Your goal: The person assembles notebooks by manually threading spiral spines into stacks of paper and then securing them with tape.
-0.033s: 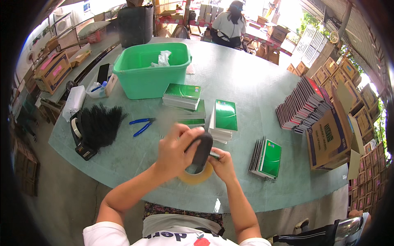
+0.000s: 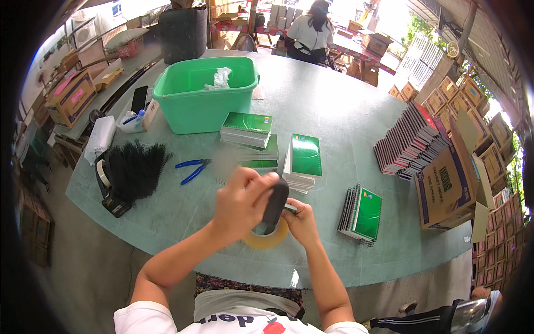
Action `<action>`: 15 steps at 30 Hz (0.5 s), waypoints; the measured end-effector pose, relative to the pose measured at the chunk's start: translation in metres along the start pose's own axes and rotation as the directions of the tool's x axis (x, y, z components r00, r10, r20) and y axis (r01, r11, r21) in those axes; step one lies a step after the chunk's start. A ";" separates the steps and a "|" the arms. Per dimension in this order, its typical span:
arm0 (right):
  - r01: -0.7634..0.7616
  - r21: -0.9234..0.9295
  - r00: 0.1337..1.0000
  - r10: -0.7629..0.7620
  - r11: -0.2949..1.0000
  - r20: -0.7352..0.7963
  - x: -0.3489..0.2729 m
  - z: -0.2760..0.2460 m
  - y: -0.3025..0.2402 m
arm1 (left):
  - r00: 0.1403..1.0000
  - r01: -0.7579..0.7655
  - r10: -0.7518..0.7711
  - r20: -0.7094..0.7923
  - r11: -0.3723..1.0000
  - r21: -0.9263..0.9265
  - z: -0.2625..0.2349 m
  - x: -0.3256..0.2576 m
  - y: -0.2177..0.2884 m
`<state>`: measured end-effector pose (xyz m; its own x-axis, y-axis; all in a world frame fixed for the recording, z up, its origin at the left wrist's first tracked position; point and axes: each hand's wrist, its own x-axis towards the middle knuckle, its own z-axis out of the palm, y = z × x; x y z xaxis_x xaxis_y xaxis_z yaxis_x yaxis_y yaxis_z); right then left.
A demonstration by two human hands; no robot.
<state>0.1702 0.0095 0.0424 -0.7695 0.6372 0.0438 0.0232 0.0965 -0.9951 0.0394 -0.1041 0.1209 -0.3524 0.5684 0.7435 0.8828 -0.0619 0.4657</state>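
A: What do we have in hand?

B: A tape dispenser (image 2: pixel 275 205), its dark handle upright, with the roll of tan tape (image 2: pixel 267 239) hanging at its lower end. We hold it just above the near edge of the pale green table (image 2: pixel 345 111), in front of our body.

A: And how do our fingers sit?

B: Our left hand (image 2: pixel 240 201) is wrapped around the dark handle, fingers curled closed on it. Our right hand (image 2: pixel 302 221) pinches narrowly at the side of the dispenser, by the roll; exactly what the fingertips press on we cannot tell.

A: What lies closest?

B: Just beyond our hands are stacks of green notebooks (image 2: pixel 247 129), one stack with a green cover facing up (image 2: pixel 306 155). To our right another few spiral notebooks (image 2: pixel 364 214) lean together. To our left lie blue-handled pliers (image 2: pixel 192 168).

A: Further out?

B: A heap of black spiral bindings (image 2: pixel 133 167) beside a desktop tape holder (image 2: pixel 108 186), a green plastic tub (image 2: pixel 203 100) with crumpled paper in it, a slanted row of notebooks (image 2: pixel 411 142) and an open cardboard box (image 2: pixel 450 183) at the right edge. Across the table another person (image 2: pixel 314 30) sits turned away from us.
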 end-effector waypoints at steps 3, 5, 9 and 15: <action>0.057 0.025 0.997 -0.058 0.998 0.044 0.001 -0.001 -0.004 | 0.934 -0.072 0.102 0.342 0.992 -0.101 0.001 -0.019 -0.001; 0.104 0.096 0.994 -0.106 0.990 0.019 0.002 -0.006 -0.004 | 0.905 0.260 -0.155 0.395 0.938 -0.228 -0.015 -0.044 -0.025; 0.099 0.241 0.994 -0.085 0.966 -0.067 0.001 -0.010 -0.002 | 0.841 0.430 -0.465 0.277 0.885 0.180 -0.062 -0.083 -0.097; 0.130 0.192 0.990 -0.118 0.973 -0.070 0.001 -0.003 0.007 | 0.977 -0.133 0.101 0.186 0.977 0.165 -0.036 -0.043 -0.041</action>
<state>0.1711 0.0131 0.0359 -0.7200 0.6736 0.1672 -0.1998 0.0296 -0.9794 0.0068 -0.1560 0.0869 -0.1971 0.7017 0.6846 0.9607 -0.0008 0.2775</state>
